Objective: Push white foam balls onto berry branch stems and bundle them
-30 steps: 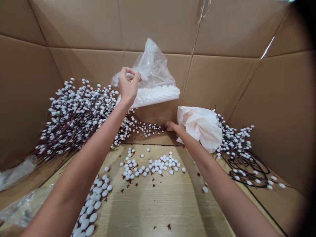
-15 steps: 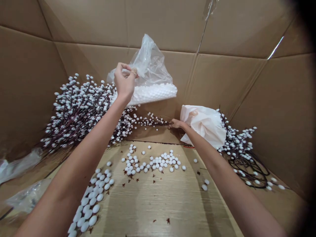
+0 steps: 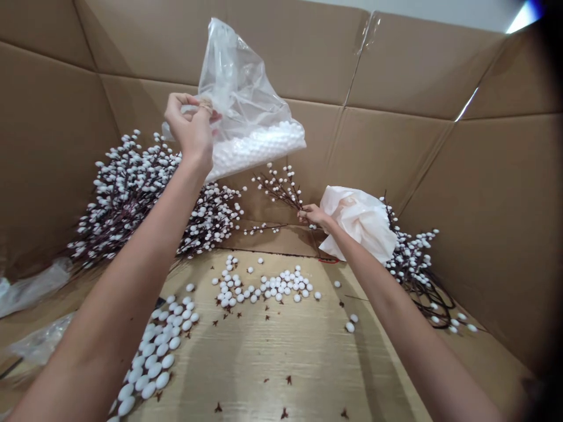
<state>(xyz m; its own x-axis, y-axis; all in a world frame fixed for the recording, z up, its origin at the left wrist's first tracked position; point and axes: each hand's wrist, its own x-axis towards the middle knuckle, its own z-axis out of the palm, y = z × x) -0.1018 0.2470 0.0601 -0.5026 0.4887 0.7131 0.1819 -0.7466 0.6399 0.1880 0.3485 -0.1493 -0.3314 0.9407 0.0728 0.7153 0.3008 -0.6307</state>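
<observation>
The left hand (image 3: 191,132) pinches a clear bag (image 3: 240,85) of white balls at 11 o'clock, while the right hand (image 3: 315,215) has its fingers wrapped around a berry sprig (image 3: 281,189) pointing toward that hand's 10. Beside that hand, at its 3, sits a crumpled white sheet (image 3: 360,220); farther out, a large berry bunch (image 3: 132,193) lies at the view's 9, loose white balls (image 3: 281,287) at 6.
</observation>
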